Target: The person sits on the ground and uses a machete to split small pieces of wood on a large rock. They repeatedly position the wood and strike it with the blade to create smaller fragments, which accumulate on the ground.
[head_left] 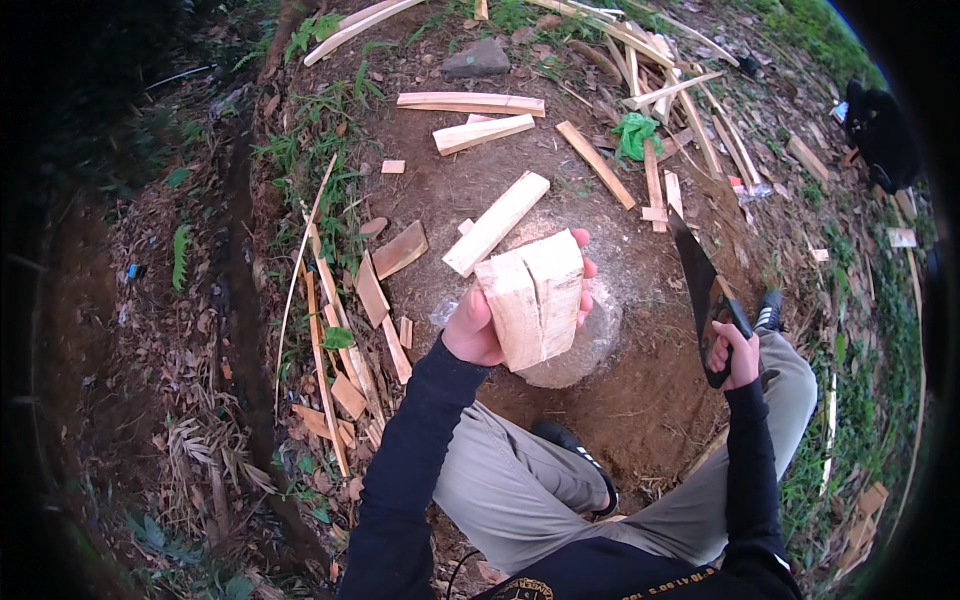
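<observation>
Holding the split wood block [532, 297] over the round stone [590, 345], our left hand [475, 328] wraps its side; stiff, hefty, cracked. Our right hand [738, 352] grips the machete [697, 280].

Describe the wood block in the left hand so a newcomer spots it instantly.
Find the round grey stone on bare brown earth before the seated person. Just above it, the left hand grips a chunky pale wooden block. Unlike the thin planks around, it is thick and split down the middle.
</observation>
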`<state>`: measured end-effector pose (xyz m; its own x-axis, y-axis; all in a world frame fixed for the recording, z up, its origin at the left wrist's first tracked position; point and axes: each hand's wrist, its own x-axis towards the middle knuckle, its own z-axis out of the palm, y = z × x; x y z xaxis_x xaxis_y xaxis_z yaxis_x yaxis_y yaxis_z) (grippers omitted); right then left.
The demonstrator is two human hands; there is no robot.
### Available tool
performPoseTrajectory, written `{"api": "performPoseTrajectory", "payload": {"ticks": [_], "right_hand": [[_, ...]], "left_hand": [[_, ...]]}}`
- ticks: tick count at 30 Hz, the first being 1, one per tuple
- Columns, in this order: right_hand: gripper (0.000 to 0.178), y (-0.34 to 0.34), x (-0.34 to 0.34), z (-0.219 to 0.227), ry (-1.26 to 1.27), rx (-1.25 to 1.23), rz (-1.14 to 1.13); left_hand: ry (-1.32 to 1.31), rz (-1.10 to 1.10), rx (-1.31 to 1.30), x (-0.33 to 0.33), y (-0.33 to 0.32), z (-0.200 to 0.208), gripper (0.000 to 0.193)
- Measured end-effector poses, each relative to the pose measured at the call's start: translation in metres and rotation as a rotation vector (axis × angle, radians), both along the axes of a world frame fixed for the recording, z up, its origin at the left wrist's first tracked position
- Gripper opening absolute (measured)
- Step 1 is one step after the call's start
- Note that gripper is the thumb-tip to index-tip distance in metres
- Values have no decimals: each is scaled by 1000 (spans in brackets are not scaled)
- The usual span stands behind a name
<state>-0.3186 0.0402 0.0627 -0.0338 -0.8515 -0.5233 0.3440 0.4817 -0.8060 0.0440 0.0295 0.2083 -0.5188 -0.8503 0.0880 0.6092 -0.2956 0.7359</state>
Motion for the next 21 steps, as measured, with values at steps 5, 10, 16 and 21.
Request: {"api": "performPoseTrajectory", "payload": {"ticks": [5, 10, 16, 21], "right_hand": [[31, 1, 3, -2, 11, -13, -2], [31, 1, -2, -2, 5, -33, 1], [32, 0, -2, -1, 4, -10, -14], [33, 2, -1, -3, 5, -21, 6]], "left_hand": [[83, -49, -38, 6, 0, -10, 125], [78, -125, -182, 5, -4, -17, 122], [-172, -227, -352, 5, -5, 2, 118], [-138, -262, -418, 2, 0, 7, 117]]}}
